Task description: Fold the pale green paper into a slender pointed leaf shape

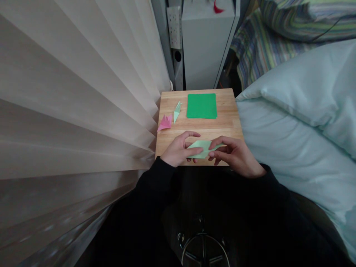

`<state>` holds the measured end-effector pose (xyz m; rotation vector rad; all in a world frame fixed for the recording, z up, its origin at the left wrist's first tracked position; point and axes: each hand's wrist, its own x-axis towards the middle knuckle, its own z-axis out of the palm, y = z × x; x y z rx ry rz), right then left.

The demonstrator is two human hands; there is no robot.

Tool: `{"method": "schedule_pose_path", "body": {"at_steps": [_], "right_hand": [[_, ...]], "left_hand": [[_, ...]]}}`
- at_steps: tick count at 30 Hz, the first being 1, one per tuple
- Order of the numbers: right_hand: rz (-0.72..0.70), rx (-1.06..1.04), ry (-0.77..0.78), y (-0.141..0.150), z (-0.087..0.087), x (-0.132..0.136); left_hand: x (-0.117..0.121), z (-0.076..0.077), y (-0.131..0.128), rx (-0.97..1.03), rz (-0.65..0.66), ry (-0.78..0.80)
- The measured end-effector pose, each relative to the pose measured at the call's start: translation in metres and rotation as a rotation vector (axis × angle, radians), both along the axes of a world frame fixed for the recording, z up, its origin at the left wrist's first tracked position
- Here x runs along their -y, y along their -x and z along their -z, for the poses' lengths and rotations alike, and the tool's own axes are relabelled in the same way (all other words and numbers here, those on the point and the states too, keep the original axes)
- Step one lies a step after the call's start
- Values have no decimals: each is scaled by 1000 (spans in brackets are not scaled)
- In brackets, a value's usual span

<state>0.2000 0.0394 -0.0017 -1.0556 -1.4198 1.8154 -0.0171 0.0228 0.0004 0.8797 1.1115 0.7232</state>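
Observation:
A light green folded origami paper point(204, 148) is held between both hands above the near edge of a small wooden table point(178, 135). My left hand point(180, 148) grips its left part, with the thumb on top and fingers beneath. At the paper's right end, my right hand point(232, 154) pinches it between thumb and index finger. Beyond the hands lie a pink origami piece point(165, 122) and a slim light green origami piece point(177, 112). To their right is a stack of green square paper point(201, 106).
A pleated pale curtain point(83, 111) hangs close along the left. Behind the table stands a grey-white cabinet point(207, 48). Pale blue bedding point(294, 111) borders the right side, with a striped cloth point(258, 44) farther back. A round metal chair base point(204, 250) shows below.

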Motion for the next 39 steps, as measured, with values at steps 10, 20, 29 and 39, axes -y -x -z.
{"method": "schedule_pose_path", "body": {"at_steps": [10,20,29,39], "right_hand": [[-49,-15,1,-2,-1,-2],[180,55,-219,3,-4,0],[417,40,-348,12,2,4],[448,43,-373,14,2,5]], "left_hand": [[0,-1,9,83,130,87],[0,-5,3,89,-188,-22],[7,4,-30,-39,-325,-434],[9,1,-35,22,-447,-328]]}}
